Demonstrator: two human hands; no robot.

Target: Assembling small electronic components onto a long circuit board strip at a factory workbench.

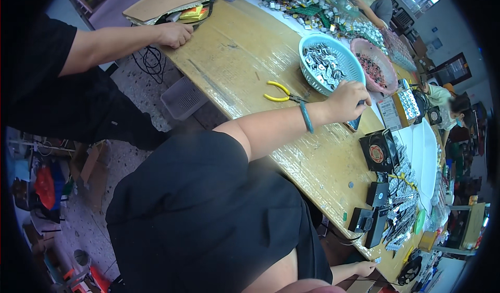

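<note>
The person's left hand (348, 99), with a blue-green bracelet (306, 117) at its wrist, reaches across the yellowish table (234, 58) toward 2 o'clock; its fingers are curled around a small dark piece (361, 102), mostly hidden by the grip. Measured from that hand, a light blue basket (313, 80) heaped with small silvery parts (323, 62) stands just beside it at 11 o'clock, and a pink basket (384, 87) of red and black bits (370, 68) is near at 1 o'clock. Yellow-handled pliers (281, 93) lie at 9 o'clock, by the forearm; a dark, phone-like slab (354, 124) lies close at 6 o'clock, and a black fan (379, 151) stands at 5 o'clock. The right hand (365, 268) is at 5 o'clock in the view, by the table's near edge, fingers pointing outward, with a small pale piece (377, 260) at its fingertips; whether they grip it, I cannot tell. From this hand, several black boxes (376, 225) stand at 12 o'clock and a pile of silvery strips (402, 209) spreads at 1 o'clock. At 11 o'clock in the view, a co-worker's hand (177, 35) rests at the table's edge beside a brown cardboard sheet (165, 2), while green boards (304, 10) are heaped at 1 o'clock.
</note>
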